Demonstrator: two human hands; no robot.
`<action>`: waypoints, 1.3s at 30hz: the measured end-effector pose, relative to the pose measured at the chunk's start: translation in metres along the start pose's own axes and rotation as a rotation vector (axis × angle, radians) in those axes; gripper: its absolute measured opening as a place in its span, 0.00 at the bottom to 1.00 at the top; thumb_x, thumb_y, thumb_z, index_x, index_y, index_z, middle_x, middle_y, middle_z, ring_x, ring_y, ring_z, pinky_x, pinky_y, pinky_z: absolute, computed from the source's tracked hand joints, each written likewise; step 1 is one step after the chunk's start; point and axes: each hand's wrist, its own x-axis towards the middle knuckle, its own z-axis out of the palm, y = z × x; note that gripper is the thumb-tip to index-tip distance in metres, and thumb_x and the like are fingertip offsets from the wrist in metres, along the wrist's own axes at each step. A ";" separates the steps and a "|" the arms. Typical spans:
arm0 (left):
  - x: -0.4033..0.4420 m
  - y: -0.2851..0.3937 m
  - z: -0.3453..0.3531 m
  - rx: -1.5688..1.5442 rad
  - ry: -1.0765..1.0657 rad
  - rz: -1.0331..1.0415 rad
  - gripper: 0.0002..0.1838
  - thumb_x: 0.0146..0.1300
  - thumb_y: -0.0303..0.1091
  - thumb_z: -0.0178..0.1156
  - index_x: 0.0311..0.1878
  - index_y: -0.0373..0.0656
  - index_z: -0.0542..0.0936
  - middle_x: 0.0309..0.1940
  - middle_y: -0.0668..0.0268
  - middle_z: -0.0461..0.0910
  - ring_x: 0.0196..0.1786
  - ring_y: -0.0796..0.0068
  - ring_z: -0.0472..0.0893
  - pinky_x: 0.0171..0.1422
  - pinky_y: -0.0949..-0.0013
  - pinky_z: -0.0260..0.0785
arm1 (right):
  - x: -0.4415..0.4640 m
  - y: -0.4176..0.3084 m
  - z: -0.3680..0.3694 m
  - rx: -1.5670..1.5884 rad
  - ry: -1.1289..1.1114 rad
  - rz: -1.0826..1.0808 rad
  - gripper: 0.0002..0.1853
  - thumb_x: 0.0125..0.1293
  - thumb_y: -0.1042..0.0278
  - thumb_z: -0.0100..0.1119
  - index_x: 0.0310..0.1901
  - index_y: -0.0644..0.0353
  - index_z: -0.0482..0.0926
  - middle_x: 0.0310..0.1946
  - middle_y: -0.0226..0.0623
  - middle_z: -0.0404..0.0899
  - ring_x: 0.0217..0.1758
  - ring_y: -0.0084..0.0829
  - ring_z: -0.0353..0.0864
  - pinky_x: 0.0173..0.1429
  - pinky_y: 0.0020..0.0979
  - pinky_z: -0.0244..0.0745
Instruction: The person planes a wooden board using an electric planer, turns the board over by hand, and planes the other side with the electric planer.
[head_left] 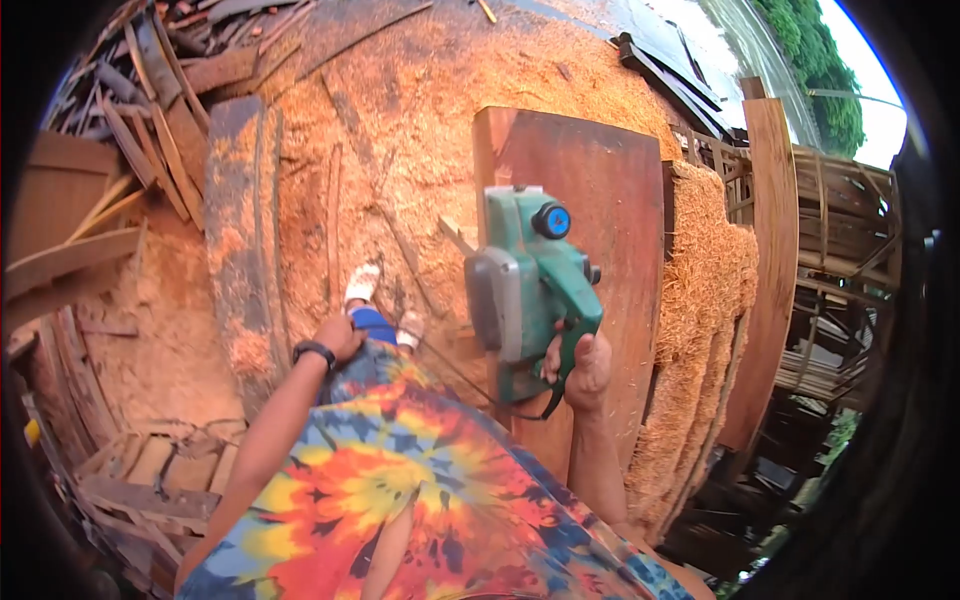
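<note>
A green electric planer [535,280] with a blue-centred black knob is over the left part of a wide reddish-brown wooden board [615,200]. My right hand [580,370] is wrapped round the planer's rear handle. A black cord runs from the back of the tool. Whether the planer's base touches the board cannot be made out. My left hand [342,338], with a dark band on its wrist, hangs by the blue cloth at my leg, its fingers curled; what they hold, if anything, is hidden.
Wood shavings [400,120] cover the ground round my feet. A long dark plank [238,250] lies at the left, with scrap wood [150,90] piled beyond. Right of the board are heaped shavings [700,280] and an upright-looking plank [765,260]. The cord crosses near my legs.
</note>
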 end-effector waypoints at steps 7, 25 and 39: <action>-0.012 0.019 -0.066 -0.109 -0.008 -0.027 0.24 0.63 0.46 0.64 0.52 0.33 0.82 0.47 0.41 0.83 0.53 0.43 0.82 0.60 0.50 0.73 | 0.126 -0.045 0.029 -0.134 0.027 -0.080 0.31 0.78 0.38 0.40 0.50 0.66 0.71 0.18 0.32 0.69 0.14 0.23 0.67 0.21 0.29 0.69; 0.000 -0.019 -0.084 0.099 -0.106 -0.016 0.23 0.60 0.47 0.66 0.47 0.35 0.84 0.44 0.42 0.84 0.50 0.45 0.83 0.57 0.52 0.74 | 0.097 -0.037 0.021 -0.039 0.098 -0.108 0.40 0.74 0.31 0.44 0.64 0.66 0.69 0.17 0.28 0.66 0.14 0.23 0.64 0.23 0.30 0.68; 0.077 0.083 0.001 0.863 -0.795 0.934 0.23 0.64 0.47 0.54 0.39 0.36 0.88 0.39 0.45 0.86 0.47 0.46 0.86 0.54 0.49 0.76 | -0.312 0.049 0.058 0.428 1.188 0.116 0.24 0.77 0.56 0.52 0.64 0.66 0.67 0.20 0.31 0.69 0.17 0.24 0.69 0.26 0.31 0.74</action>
